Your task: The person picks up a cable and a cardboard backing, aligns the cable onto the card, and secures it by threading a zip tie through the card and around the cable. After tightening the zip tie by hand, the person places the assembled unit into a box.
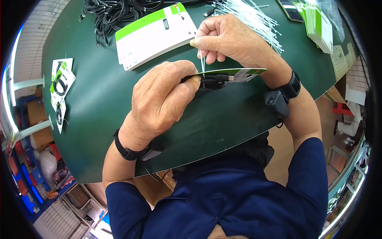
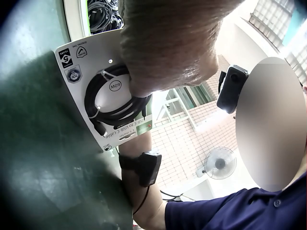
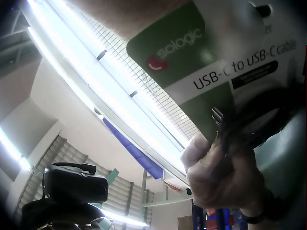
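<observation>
My left hand (image 1: 159, 97) grips a green and white packaging card (image 1: 243, 75) with a coiled black USB-C cable (image 1: 215, 81) on it. The card is held nearly edge-on above the table. In the left wrist view the cable coil (image 2: 91, 103) lies against the white side of the card, with small white ties around it. My right hand (image 1: 234, 42), just behind the card, pinches a thin white cable tie (image 1: 203, 65) that stands up from it between thumb and finger. The right wrist view shows the green side of the card and its printed label.
A stack of green and white cards (image 1: 155, 38) lies behind my hands. Black cables (image 1: 103, 16) are heaped at the back left, loose white cable ties (image 1: 254, 20) at the back. Cards with cables (image 1: 59, 87) lie at left; a phone (image 1: 290, 10) and more cards (image 1: 318, 28) at right.
</observation>
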Tool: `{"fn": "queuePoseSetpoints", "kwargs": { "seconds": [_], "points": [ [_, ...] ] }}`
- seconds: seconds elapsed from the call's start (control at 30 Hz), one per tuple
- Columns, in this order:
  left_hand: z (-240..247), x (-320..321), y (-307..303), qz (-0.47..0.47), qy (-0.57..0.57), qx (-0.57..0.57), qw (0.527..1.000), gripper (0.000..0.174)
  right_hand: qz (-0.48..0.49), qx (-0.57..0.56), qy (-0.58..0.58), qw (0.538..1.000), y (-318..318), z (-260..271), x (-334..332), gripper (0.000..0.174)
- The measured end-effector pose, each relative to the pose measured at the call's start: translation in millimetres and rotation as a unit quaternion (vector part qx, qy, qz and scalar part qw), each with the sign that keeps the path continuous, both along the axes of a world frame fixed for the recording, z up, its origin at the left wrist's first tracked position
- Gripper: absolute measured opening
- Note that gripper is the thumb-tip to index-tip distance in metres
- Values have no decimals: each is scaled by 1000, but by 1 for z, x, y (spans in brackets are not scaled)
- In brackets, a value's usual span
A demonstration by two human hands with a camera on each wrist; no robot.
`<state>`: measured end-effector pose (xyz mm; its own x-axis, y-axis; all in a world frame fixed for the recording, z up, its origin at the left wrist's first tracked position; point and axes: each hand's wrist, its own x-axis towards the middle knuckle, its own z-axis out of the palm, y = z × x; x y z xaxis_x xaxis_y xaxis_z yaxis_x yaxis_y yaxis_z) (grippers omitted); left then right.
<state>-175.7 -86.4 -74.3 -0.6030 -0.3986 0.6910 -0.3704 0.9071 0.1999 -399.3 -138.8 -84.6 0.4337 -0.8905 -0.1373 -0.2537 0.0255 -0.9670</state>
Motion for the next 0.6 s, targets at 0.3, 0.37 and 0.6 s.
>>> {"fn": "queuePoseSetpoints", "kwargs": {
  "seconds": [0.3,0.37,0.6],
  "points": [
    [2,1,-2,-5,-6,-7,1000,18,161,57,-106,980,-5,5,-8,17],
    [5,1,-2,-5,-13,-13,1000,18,137,76,-127,979,-4,2,-7,16],
    [6,0,-5,-14,-29,-3,999,14,84,162,-122,976,-3,20,-8,13]
  ]
}}
